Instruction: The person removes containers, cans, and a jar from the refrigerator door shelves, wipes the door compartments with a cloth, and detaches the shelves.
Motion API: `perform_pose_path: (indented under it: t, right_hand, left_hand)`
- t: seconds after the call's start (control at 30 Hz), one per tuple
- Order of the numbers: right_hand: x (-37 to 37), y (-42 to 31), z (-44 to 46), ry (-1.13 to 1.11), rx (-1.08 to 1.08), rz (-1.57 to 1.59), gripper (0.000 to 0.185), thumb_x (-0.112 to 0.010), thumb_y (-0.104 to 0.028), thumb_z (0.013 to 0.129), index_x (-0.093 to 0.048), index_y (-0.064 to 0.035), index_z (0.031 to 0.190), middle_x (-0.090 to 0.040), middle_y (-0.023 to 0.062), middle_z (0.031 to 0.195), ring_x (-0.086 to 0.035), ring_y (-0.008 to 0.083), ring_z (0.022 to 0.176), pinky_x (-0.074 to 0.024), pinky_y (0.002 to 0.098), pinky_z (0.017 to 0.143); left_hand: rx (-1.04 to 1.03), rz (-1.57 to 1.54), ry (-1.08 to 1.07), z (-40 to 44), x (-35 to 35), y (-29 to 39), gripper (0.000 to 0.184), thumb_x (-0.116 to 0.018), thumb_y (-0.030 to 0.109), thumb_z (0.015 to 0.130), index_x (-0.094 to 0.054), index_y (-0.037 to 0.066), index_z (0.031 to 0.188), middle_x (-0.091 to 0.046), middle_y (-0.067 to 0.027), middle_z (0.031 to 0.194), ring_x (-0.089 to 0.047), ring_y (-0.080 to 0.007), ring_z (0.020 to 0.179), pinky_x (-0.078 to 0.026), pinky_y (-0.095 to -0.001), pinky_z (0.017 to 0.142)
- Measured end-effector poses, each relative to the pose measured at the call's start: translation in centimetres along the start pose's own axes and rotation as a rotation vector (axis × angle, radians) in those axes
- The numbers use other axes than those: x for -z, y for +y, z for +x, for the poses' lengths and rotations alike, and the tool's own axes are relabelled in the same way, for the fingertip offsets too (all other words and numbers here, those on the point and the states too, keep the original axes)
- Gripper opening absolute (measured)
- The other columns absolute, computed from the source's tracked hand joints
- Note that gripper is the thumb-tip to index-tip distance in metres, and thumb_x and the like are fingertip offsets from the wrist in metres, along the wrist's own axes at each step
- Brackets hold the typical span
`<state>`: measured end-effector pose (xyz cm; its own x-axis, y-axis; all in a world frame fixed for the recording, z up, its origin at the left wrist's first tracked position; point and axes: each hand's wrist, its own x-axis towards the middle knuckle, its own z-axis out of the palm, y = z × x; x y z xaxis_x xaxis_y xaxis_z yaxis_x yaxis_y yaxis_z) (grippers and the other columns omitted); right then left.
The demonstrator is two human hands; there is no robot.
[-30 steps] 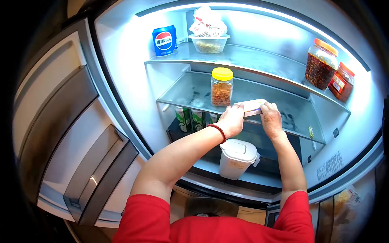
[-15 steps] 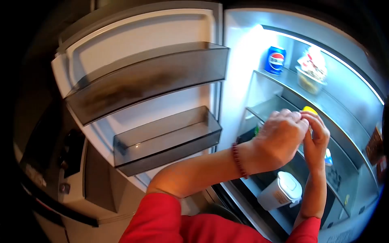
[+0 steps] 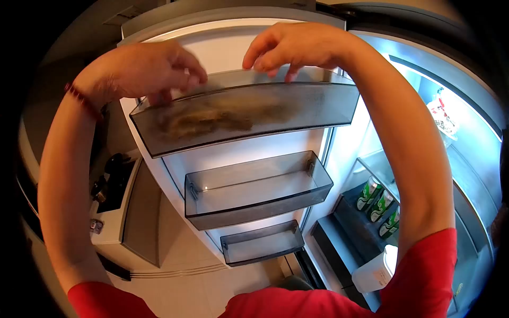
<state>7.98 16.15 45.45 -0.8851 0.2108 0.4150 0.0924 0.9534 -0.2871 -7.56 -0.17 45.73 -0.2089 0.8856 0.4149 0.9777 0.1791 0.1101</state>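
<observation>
My left hand [image 3: 159,71], with a dark red beaded bracelet at its wrist, reaches over the left part of the top door bin [image 3: 297,117]. Its fingers are loosely bent, apart and slightly blurred, with nothing visible in them. Above the right part of the same bin hangs my right hand [image 3: 299,46], fingers spread and pointing down. Some fingertips dip behind the bin's front wall. Through the smoky, see-through wall, brownish contents [image 3: 212,122] show, too blurred to name.
Below are a middle door bin [image 3: 260,204] and a lower door bin [image 3: 262,249]. Inside the fridge on the right are green cans [image 3: 380,205], a white lidded container [image 3: 371,273] and a red-and-white package [image 3: 442,114]. A counter [image 3: 114,212] stands at left.
My hands have separated and moved left, from in front of the fridge shelves to the top door bin. The view has turned left. The yellow thing by my fingers is no longer visible.
</observation>
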Motion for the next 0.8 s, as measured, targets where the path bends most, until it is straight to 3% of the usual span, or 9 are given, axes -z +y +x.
perform_pose_path:
  t: [0.07,0.1,0.17,0.3,0.43,0.5,0.63,0.7,0.8]
  right_hand:
    - [-0.7,-0.3,1.6,-0.403,-0.242,0.014,0.032,-0.059,-0.02,0.078,-0.06,-0.0065,0.108,-0.061,0.004,0.095,-0.053,0.0138,0.083,-0.0442,0.028,0.073]
    - [-1.0,0.3,2.4,-0.401,-0.238,0.015,0.032,-0.059,-0.02,0.078,-0.06,-0.0065,0.108,-0.061,0.004,0.095,-0.053,0.0138,0.083,-0.0442,0.028,0.073]
    - [-1.9,2.2,4.1,-0.733,-0.195,0.169,0.034,-0.06,-0.015,0.077,-0.059,-0.0078,0.11,-0.061,0.0034,0.096,-0.052,0.0129,0.083,-0.0438,0.0286,0.072]
    - [-2.0,1.5,3.1,-0.591,-0.198,0.022,0.034,-0.063,-0.007,0.071,-0.06,-0.0065,0.105,-0.063,0.0021,0.089,-0.053,0.0133,0.075,-0.0443,0.0286,0.07]
    - [-0.8,3.0,2.3,-0.532,-0.184,-0.293,0.031,-0.065,-0.007,0.068,-0.063,-0.0057,0.098,-0.065,0.0049,0.086,-0.056,0.0156,0.073,-0.0452,0.0298,0.068]
    - [-0.4,4.4,1.1,-0.183,-0.153,-0.657,0.027,-0.066,-0.008,0.067,-0.065,-0.0057,0.094,-0.066,0.0093,0.084,-0.059,0.0195,0.074,-0.0457,0.0322,0.067]
    - [0.3,2.7,-0.4,-0.139,-0.294,-0.789,0.025,-0.065,-0.01,0.069,-0.067,-0.0063,0.093,-0.066,0.0113,0.085,-0.061,0.0232,0.076,-0.0463,0.0334,0.067]
    - [0.9,2.5,-0.4,-0.393,-0.428,-0.747,0.024,-0.063,-0.011,0.069,-0.067,-0.0055,0.093,-0.065,0.0119,0.082,-0.06,0.0236,0.074,-0.0462,0.0336,0.067]
    - [1.1,4.0,0.1,-0.455,-0.416,-0.644,0.028,-0.064,-0.015,0.067,-0.067,-0.0051,0.093,-0.065,0.0128,0.081,-0.06,0.0242,0.072,-0.0458,0.0334,0.066]
  left_hand:
    - [-0.076,-0.016,-0.515,1.9,0.0,-2.7,0.025,-0.058,0.012,0.082,-0.059,0.002,0.105,-0.063,-0.0054,0.085,-0.059,-0.012,0.076,-0.049,-0.0257,0.066]
    - [-0.074,-0.011,-0.514,2.5,-0.1,-2.9,0.025,-0.058,0.012,0.082,-0.059,0.002,0.105,-0.063,-0.0054,0.085,-0.059,-0.012,0.076,-0.049,-0.0257,0.066]
    - [-0.023,-0.153,-0.76,3.6,-0.6,-2.7,0.033,-0.065,0.013,0.074,-0.059,0.001,0.105,-0.065,-0.007,0.088,-0.059,-0.0123,0.078,-0.048,-0.0257,0.067]
    - [-0.054,0.023,-0.765,4.9,-1.7,-0.5,0.043,-0.07,0.014,0.067,-0.058,0.002,0.106,-0.066,-0.0086,0.092,-0.059,-0.0122,0.08,-0.048,-0.0259,0.07]
    - [-0.342,0.068,-0.766,8.0,-3.2,1.5,0.038,-0.066,0.006,0.068,-0.058,0.0,0.105,-0.064,-0.0066,0.088,-0.055,-0.0169,0.08,-0.045,-0.0308,0.074]
    - [-0.448,0.045,-0.564,10.5,-5.0,2.5,0.047,-0.073,0.015,0.065,-0.058,0.002,0.107,-0.066,-0.0099,0.092,-0.059,-0.0171,0.08,-0.048,-0.0319,0.077]
    - [-0.472,0.26,-0.394,10.0,-5.8,5.3,0.04,-0.062,0.007,0.069,-0.058,0.001,0.108,-0.063,-0.0109,0.097,-0.057,-0.0197,0.083,-0.044,-0.0284,0.076]
    - [-0.473,-0.135,-0.792,9.8,-5.5,5.7,0.052,-0.072,0.011,0.067,-0.054,-0.001,0.114,-0.064,-0.0082,0.087,-0.055,-0.0125,0.076,-0.049,-0.0269,0.069]
    - [-0.516,-0.261,-0.912,10.4,-6.0,4.7,0.054,-0.073,0.012,0.066,-0.052,-0.002,0.114,-0.063,-0.0076,0.087,-0.053,-0.0116,0.076,-0.049,-0.0265,0.066]
